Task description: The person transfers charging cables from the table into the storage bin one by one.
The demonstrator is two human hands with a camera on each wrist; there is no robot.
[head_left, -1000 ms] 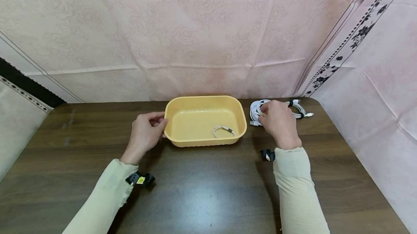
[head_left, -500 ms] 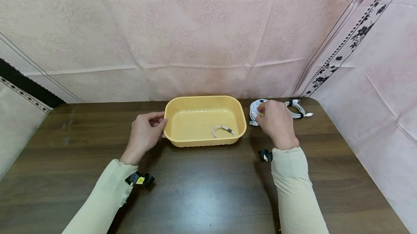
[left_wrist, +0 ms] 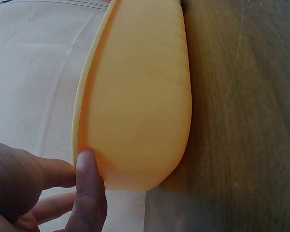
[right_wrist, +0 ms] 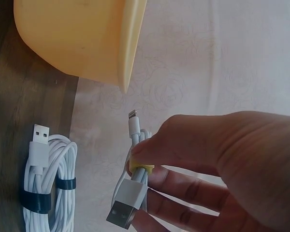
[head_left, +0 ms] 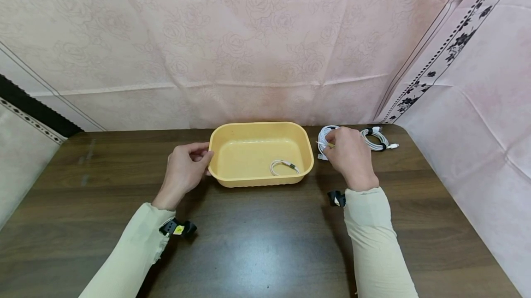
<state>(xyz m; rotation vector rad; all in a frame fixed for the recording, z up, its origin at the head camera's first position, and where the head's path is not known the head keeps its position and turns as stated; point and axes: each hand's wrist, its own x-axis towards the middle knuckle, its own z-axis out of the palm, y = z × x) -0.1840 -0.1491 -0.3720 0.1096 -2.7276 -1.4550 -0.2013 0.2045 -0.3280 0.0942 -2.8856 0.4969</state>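
Note:
My left hand [head_left: 186,169] pinches the left rim of a yellow plastic tub [head_left: 238,155], with the thumb on its outer wall [left_wrist: 135,106] in the left wrist view. In the tub lies a small looped white cable [head_left: 292,167] with a dark tie. Right of the tub, my right hand [head_left: 351,157] pinches a bundled white USB charging cable [right_wrist: 131,193] at its yellow tie; a small plug points up and the USB plug down. It is held above a coiled white USB cable [right_wrist: 63,154] with dark straps, partly hidden by the hand in the head view.
Another coiled white cable [head_left: 386,141] with black ties lies right of my right hand. The brown wooden table [head_left: 257,238] ends at the back against a pale floral cloth [head_left: 249,58]. More cloth hangs along the right side.
My right hand has shifted slightly left toward the tub with the bundled cable, uncovering more of the right-hand coil. The left hand and tub stay nearly still.

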